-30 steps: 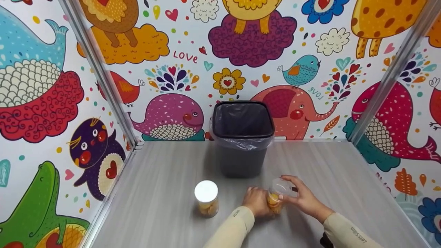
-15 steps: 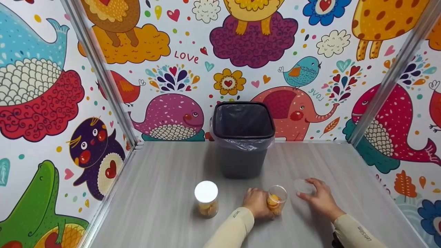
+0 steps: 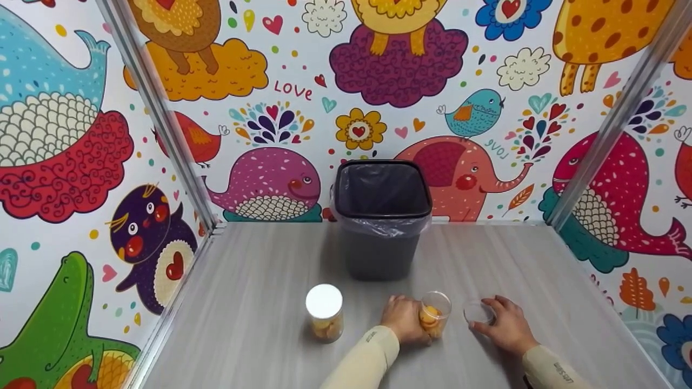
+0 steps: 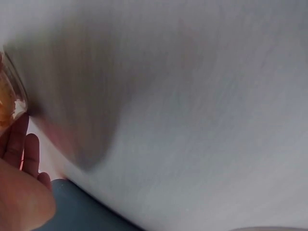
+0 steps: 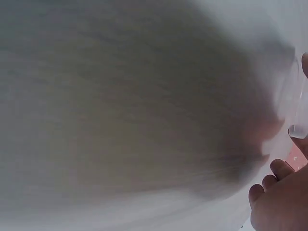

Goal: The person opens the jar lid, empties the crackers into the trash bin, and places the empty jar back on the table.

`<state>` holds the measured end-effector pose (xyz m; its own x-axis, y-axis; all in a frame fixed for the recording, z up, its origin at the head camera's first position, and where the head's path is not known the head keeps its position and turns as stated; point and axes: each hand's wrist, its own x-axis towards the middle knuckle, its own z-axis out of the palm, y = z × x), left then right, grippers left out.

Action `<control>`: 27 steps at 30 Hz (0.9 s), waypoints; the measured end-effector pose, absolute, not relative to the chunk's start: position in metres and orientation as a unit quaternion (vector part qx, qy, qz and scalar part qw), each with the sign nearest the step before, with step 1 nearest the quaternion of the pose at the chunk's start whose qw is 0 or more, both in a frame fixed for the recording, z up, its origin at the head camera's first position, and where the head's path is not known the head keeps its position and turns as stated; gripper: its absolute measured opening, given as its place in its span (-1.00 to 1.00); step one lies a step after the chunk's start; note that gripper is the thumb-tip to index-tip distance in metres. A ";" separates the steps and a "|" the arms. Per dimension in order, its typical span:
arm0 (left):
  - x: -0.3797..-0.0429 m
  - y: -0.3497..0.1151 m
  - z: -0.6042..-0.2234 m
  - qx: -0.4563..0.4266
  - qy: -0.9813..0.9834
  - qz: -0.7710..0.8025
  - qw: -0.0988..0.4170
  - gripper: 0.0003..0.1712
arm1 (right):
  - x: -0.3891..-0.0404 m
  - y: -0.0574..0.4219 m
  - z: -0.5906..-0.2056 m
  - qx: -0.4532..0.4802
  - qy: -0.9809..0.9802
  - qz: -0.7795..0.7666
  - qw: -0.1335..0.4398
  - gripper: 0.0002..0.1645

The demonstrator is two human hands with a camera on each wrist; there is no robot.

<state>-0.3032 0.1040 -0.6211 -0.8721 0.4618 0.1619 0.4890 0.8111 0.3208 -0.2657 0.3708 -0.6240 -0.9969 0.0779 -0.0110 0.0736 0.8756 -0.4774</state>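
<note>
**Two-Handed Hold, Parts Separated**

From where I stand, the largest item is the cartoon-printed wall [image 3: 400,116], filling the upper part of the frame. Below it, the grey tabletop [image 3: 254,292] spans the lower middle. The dark, bag-lined bin [image 3: 381,251] stands upright at the centre, near the wall.

Right hand [image 3: 508,327]: lower right. Thumb and fingertips pinch opposite edges of the lid [image 3: 478,313].

Left hand [image 3: 405,320]: lower centre. Fingers curl round the left side of the open jar [image 3: 438,317]; the thumb's position cannot be told.

Closed jar [image 3: 326,316]: lower centre-left, upright, white-topped, well apart from both hands, with orange-yellow pieces [image 3: 326,327] inside.

Open jar: lower centre, upright on the tabletop, mouth uncovered, similar pieces in its lower part.

Lid: see-through, just right of the open jar and not touching it. Contact with the tabletop cannot be confirmed.

Step in hand (judgement): the jar is uncovered, and the lid appears to be at the point of being parked to one side.

Next move (judgement): it calls for a steady left-hand hold, since tilting could spill the contents, and for the lid to lie flat before the right-hand fingers spread.
</note>
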 end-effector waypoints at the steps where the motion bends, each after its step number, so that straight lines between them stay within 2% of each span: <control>1: -0.303 0.104 -0.621 -0.251 -0.951 -0.178 0.040 -0.40 | -0.266 0.371 -0.625 -0.042 -0.969 0.244 -0.001 0.00; 11: -0.302 0.102 -0.621 -0.262 -0.947 -0.175 0.056 -0.43 | -0.264 0.370 -0.625 -0.035 -0.972 0.234 0.003 -0.01; 27: -0.304 0.103 -0.622 -0.258 -0.949 -0.174 0.050 -0.41 | -0.268 0.371 -0.624 -0.057 -0.968 0.241 -0.037 0.07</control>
<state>-0.3038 0.1029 -0.6222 -0.8622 0.4720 0.1839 0.5066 0.8064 0.3052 -0.2676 0.3706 -0.6242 -0.9908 0.0929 -0.0988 0.1284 0.8774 -0.4622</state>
